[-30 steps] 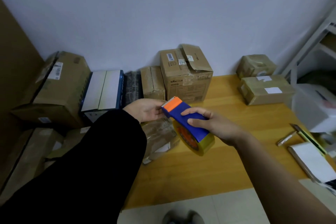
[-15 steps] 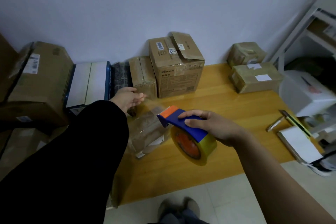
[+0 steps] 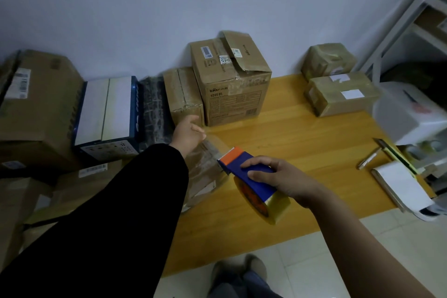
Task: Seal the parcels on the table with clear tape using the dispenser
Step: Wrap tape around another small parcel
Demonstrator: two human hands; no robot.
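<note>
My right hand [image 3: 285, 181] grips the blue tape dispenser [image 3: 238, 164] with its orange front end, and the yellowish roll of clear tape [image 3: 268, 205] hangs below it. A strip of clear tape [image 3: 210, 144] stretches from the dispenser's front up-left to my left hand [image 3: 187, 132], which pinches its free end. Beneath the strip, a small tape-wrapped brown parcel [image 3: 205, 176] lies at the left edge of the wooden table [image 3: 302, 143]. My black left sleeve covers the parcel's left part.
A tall carton [image 3: 232, 89] and a smaller box [image 3: 183, 94] stand against the wall. Two taped parcels [image 3: 338, 94] sit at the back right beside a white machine [image 3: 411, 116]. A pen [image 3: 368, 159] and notepad [image 3: 399, 184] lie right. Cartons [image 3: 36, 104] are stacked left.
My hands have drawn apart: the left one moved back and left with the tape end, the right one pulled the dispenser toward me, stretching out a strip over the parcel.
</note>
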